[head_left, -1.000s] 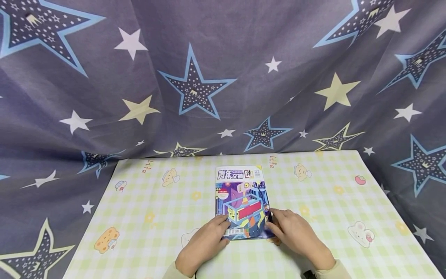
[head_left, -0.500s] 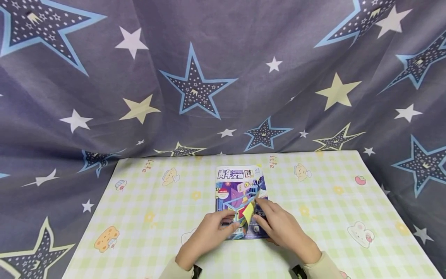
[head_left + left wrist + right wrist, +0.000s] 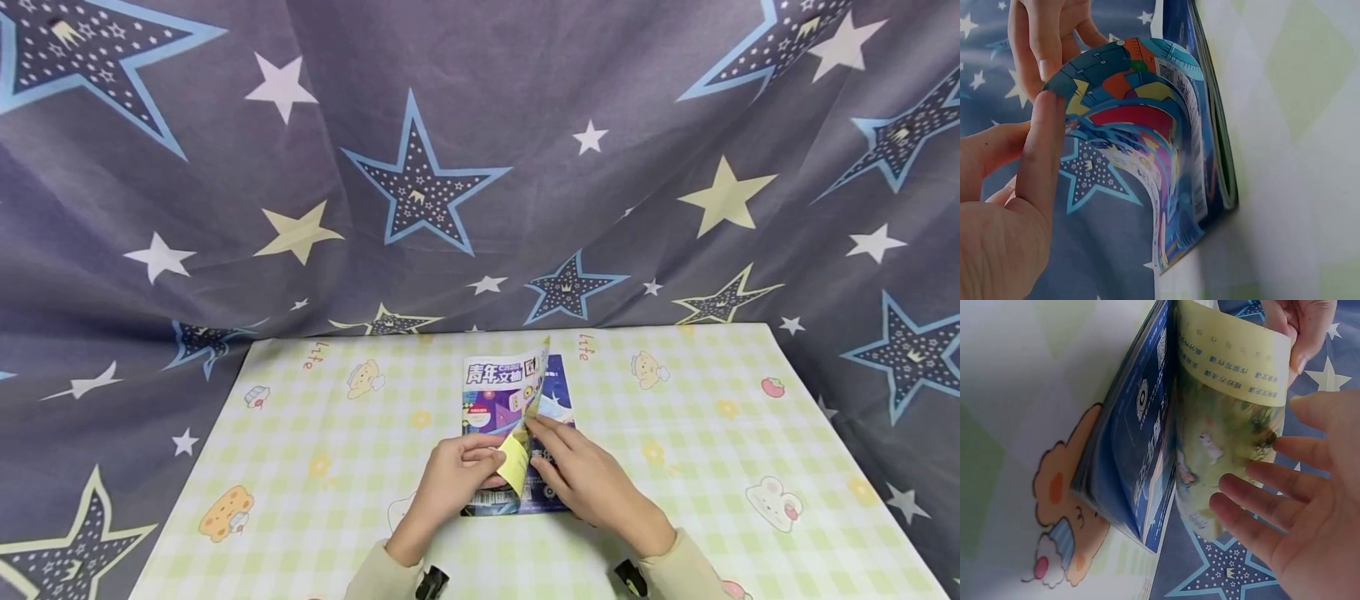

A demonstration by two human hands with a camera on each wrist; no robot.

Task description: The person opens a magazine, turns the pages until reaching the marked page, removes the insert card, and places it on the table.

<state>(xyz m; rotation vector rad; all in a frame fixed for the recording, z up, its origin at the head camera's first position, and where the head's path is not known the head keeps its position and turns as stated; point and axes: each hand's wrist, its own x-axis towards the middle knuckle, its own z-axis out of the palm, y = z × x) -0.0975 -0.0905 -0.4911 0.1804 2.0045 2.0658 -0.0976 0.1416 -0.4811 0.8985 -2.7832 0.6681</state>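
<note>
A magazine (image 3: 491, 400) with a colourful cover lies on the table. Its front cover (image 3: 1141, 106) is lifted along the right side and curls over to the left, baring a dark blue page (image 3: 1141, 425) beneath. My left hand (image 3: 453, 471) pinches the cover's lower free edge between thumb and fingers. On the other side, my right hand (image 3: 1310, 494) has its fingers extended against the yellow-green inner face (image 3: 1216, 425) of the cover. In the left wrist view, the right hand's fingers (image 3: 1041, 37) are near the cover's edge too.
The magazine lies on a green-and-white checked tablecloth (image 3: 315, 433) printed with cartoon animals. Behind the table hangs a dark curtain (image 3: 480, 108) patterned with stars. A small black device (image 3: 632, 577) sits at the right wrist.
The cover, flat one second ago, has been raised from its right side and bent leftward. My right hand moved left and slightly up; my left hand now pinches the cover's edge.
</note>
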